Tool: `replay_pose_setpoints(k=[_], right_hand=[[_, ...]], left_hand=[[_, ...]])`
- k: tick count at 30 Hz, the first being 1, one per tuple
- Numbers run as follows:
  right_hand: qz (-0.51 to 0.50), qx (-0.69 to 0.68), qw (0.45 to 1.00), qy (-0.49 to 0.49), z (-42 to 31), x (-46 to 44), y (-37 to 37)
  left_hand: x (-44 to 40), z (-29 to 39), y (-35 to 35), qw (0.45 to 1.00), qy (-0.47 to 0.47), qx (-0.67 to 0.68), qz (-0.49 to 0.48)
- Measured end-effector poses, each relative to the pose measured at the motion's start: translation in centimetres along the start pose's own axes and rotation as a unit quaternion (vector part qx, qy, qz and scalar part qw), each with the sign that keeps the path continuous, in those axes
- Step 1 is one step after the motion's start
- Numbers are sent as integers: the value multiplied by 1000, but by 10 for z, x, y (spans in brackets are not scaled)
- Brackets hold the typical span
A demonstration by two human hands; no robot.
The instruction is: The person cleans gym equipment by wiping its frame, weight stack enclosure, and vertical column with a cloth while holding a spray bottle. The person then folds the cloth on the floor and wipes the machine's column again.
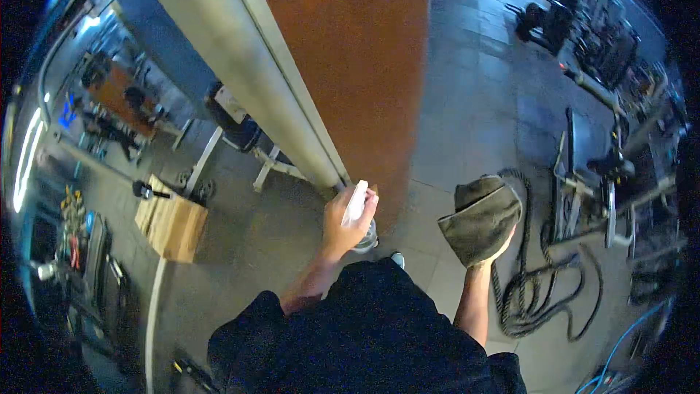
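- One brown panel (346, 51).
- One thick metal beam (237, 55), which goes along the left edge of the brown panel.
- Two bare hands of the person: the left hand (343, 225) is at the lower end of the brown panel, the right hand (503, 249) is to the right of it.
- One spray bottle (356, 204), also at the lower end of the brown panel.
- One dark cloth (481, 219), to the right of the brown panel.
- One shoe (398, 258), just below the brown panel.
- One wooden box (172, 226), well apart from the brown panel, to the left.
- One heap of dark rope (526, 276), to the right of the brown panel; its single ropes I cannot count.
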State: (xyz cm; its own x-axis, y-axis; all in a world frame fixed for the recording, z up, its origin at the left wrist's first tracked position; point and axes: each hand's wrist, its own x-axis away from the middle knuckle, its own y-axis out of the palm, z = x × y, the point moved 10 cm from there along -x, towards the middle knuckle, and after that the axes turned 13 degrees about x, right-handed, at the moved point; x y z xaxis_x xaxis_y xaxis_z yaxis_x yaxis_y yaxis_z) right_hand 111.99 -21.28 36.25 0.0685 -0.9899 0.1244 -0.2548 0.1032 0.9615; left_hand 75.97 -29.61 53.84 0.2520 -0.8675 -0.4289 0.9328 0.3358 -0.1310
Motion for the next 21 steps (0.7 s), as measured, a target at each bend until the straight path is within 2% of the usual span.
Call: replay_pose_setpoints(k=[1,3,6,7,8,10,14,17,20,21], right_hand=[[-55,16,998,4,-7,-13,29],[-160,30,987,-3,-19,-45,53],[-162,-6,985,62,-23,-92,67],[-113,27,992,40,-20,-103,78],[-121,24,991,54,-16,-118,80],[-110,60,988,92,0,-146,75],[-67,121,980,143,30,-182,78],[-77,157,967,187,36,-199,85],[-67,144,956,247,20,-222,89],[-116,127,952,253,14,-229,100]], left_hand=[[-6,10,1,998,-16,28,54],[-19,25,4,997,-11,8,79],[-32,49,4,993,-19,-3,116],[-37,63,3,992,8,22,127],[-41,80,2,989,35,46,138],[-51,103,-6,983,31,55,173],[-55,144,-10,962,52,-20,268],[-49,154,-1,936,46,-91,336],[-37,151,16,906,50,-75,413],[-33,150,24,896,52,-77,435]])
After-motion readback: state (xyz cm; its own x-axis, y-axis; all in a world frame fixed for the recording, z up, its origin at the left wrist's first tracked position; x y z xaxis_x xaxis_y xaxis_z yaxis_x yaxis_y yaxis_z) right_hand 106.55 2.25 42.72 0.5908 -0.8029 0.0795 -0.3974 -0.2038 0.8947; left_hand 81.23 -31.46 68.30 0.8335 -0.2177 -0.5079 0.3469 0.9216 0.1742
